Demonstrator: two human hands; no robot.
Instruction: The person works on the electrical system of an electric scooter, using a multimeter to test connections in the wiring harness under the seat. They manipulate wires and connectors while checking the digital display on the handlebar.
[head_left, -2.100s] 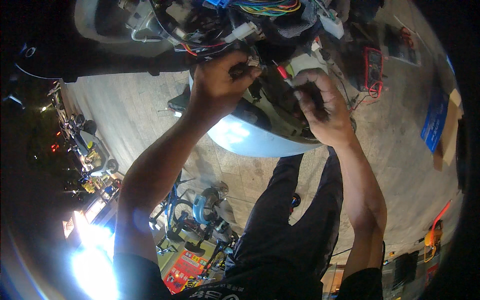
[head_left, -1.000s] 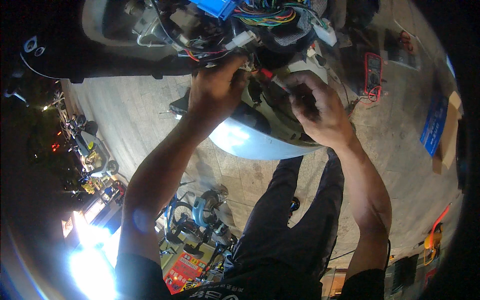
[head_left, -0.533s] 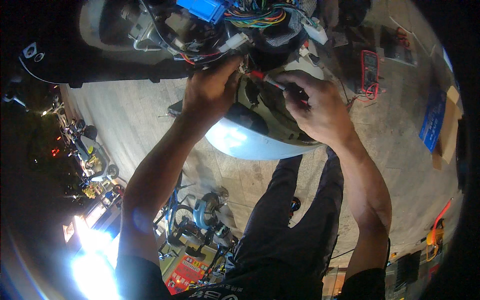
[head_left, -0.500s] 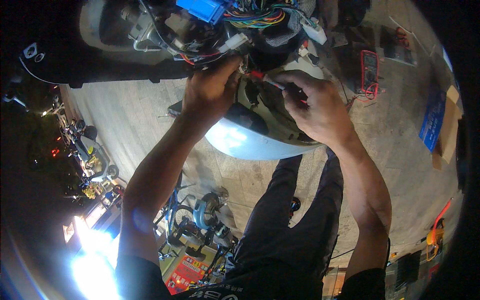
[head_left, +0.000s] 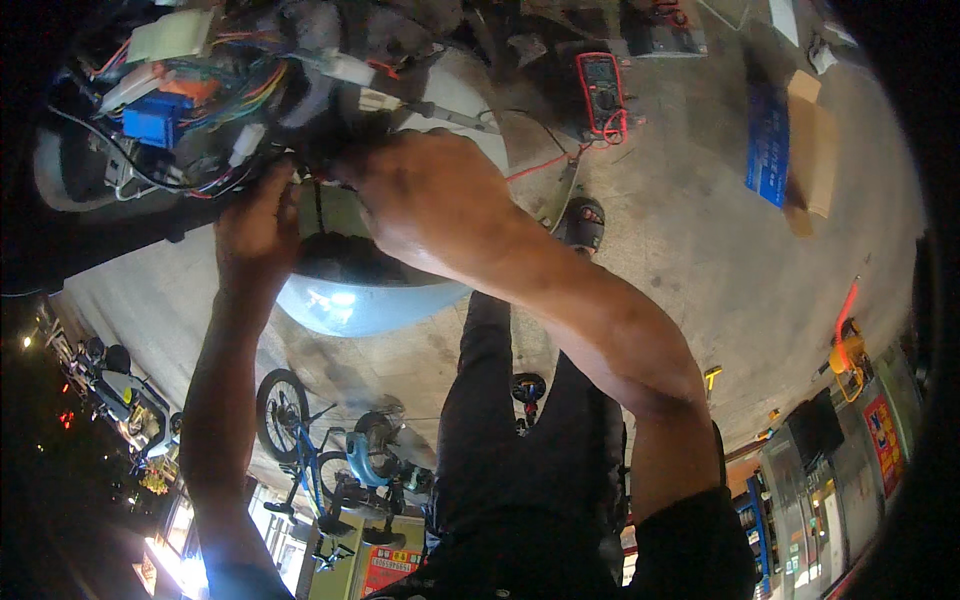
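Bundled multicoloured wires spill out of an open dark vehicle housing at the upper left, around a blue plug-in connector and a white connector. Just below the white connector, my left hand is closed, its fingertips pinched at the wiring; what lies between them is too small to make out. My right hand reaches across from the right, curled, with its fingertips close to the left ones. Its own back hides whatever it grips. Beneath both hands curves a glossy light-blue body panel.
A red-framed multimeter with a red lead lies on the paved ground. Farther right is an open blue-and-brown cardboard box. A blue bicycle and a parked scooter stand behind on the left. My shoe shows beside the panel.
The view has swung right, so the housing sits farther left. My right hand has turned over and come closer to the left; the slim red-and-grey tool it held is now hidden.
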